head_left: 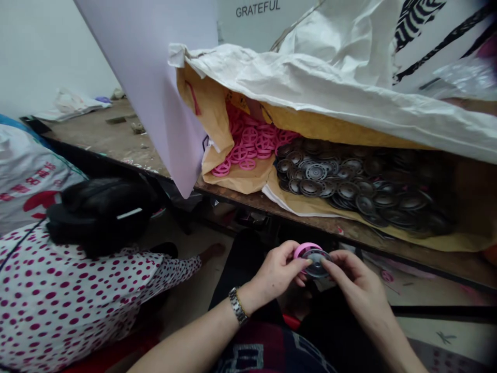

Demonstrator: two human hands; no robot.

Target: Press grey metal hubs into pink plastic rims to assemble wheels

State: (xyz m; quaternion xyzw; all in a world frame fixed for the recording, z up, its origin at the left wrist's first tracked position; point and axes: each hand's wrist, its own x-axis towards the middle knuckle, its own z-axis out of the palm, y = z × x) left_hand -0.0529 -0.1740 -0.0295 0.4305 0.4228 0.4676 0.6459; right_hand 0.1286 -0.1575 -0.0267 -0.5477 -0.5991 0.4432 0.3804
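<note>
Above my lap, my left hand (281, 272) pinches a pink plastic ring (308, 247), its thumb also pressing on a clear grey disc. My right hand (351, 274) grips that clear grey disc (318, 268) at its right side. The disc overlaps the ring; whether the two are joined I cannot tell. On the bench beyond, a heap of pink spoked wheels (250, 142) lies at the left of an opened paper sack. Beside it, to the right, are many dark grey discs (341, 181) of a similar round shape.
The paper sack (248, 178) lies on a worn wooden bench (225, 196), under a white sheet-like flap (310, 77). A pale panel (166, 103) stands at its left. Another person in a dotted top (77, 295) sits close on my left, near a printed white bag (23, 176).
</note>
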